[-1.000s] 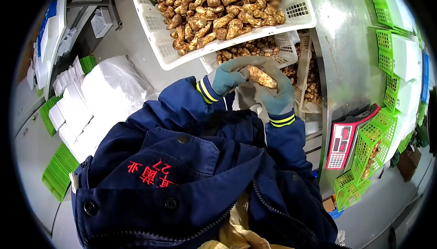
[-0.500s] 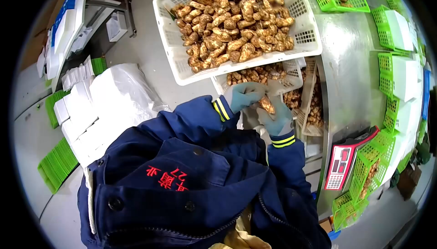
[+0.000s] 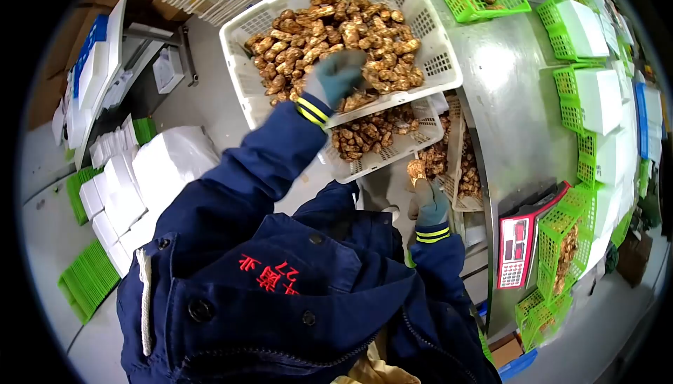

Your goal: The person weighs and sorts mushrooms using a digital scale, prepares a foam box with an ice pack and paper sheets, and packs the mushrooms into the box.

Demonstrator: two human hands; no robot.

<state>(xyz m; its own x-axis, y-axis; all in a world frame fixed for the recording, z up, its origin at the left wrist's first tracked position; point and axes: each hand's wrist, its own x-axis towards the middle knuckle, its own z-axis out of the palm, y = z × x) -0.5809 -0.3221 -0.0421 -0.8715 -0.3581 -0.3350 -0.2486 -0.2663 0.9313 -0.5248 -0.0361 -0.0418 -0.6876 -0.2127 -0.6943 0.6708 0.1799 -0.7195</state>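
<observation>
A large white crate heaped with brown, earthy mushrooms stands in front of me. My left hand, in a grey-blue glove, is over the near part of the heap, touching or just above the mushrooms. Its fingers look apart, with nothing seen in them. Lower right, my right hand, gloved too, grips a single mushroom, its pale brown end pointing up. Beneath the big crate sits a second white crate with more mushrooms.
To the right runs a steel table with a red and white scale and several green baskets, some holding mushrooms. Another white crate stands beside the table's edge. White packages and stacked green baskets are at left.
My left hand has left the mushroom between both hands and moved up and left over the big crate. My right hand keeps the mushroom, slightly lower. The view has shifted a little.
</observation>
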